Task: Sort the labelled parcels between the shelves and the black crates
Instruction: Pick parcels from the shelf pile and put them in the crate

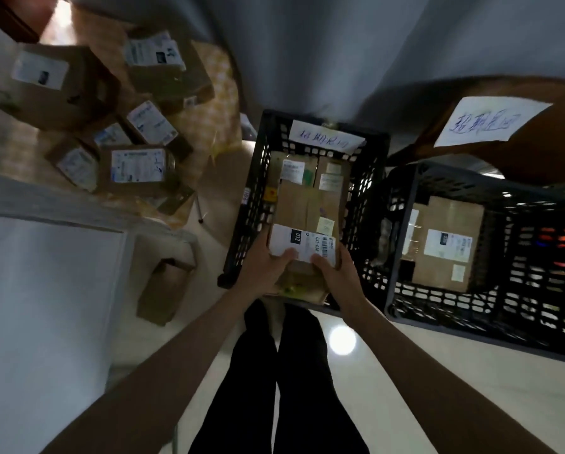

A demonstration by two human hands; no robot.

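Observation:
A brown cardboard parcel point(307, 211) with a white label reading 032 is held over the middle black crate point(251, 204). My left hand point(264, 267) grips its near left corner and my right hand point(337, 273) grips its near right corner, thumbs on the label. Other labelled parcels lie under it in this crate, which bears a handwritten paper sign point(323, 137). A second black crate point(405, 290) to the right holds one labelled parcel point(445, 240).
Several labelled parcels point(137, 165) are piled on the floor at the upper left. A small plain box point(163, 290) stands on the floor left of the crate. A white shelf surface point(45, 290) fills the left. A brown surface with a paper sign point(484, 122) sits at upper right.

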